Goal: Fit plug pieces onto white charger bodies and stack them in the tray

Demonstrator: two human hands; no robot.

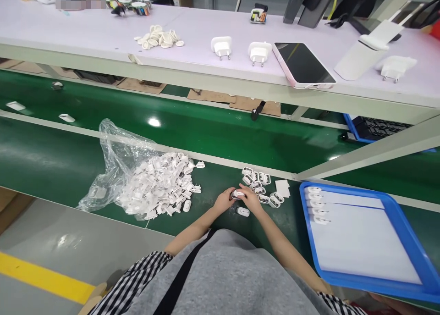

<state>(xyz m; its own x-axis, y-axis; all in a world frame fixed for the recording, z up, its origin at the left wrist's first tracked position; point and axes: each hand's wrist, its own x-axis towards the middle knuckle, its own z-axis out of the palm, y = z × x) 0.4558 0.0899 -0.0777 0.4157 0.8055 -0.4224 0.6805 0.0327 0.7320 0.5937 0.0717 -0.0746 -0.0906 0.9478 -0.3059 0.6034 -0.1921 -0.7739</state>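
Note:
Both my hands meet over the green worktop in the head view. My left hand (224, 200) is closed on the left side of a small white charger housing (235, 195). From the right, the fingers of my right hand (251, 200) press on the same piece, with a white part on top of it. Just below them a single white charger housing (243, 212) lies on the worktop. A group of open white housings (259, 186) sits beside my right hand. Left of my hands spreads a large heap of white plug parts (161, 182), partly in a clear plastic bag (117, 145).
A blue tray (311, 241) at right holds a column of white plugs (314, 205) on white sheeting. White square pieces (282, 188) lie near it. A green conveyor belt (192, 127) runs behind. On the shelf above stand a phone (304, 63), plugs (259, 52) and white ovals (160, 37).

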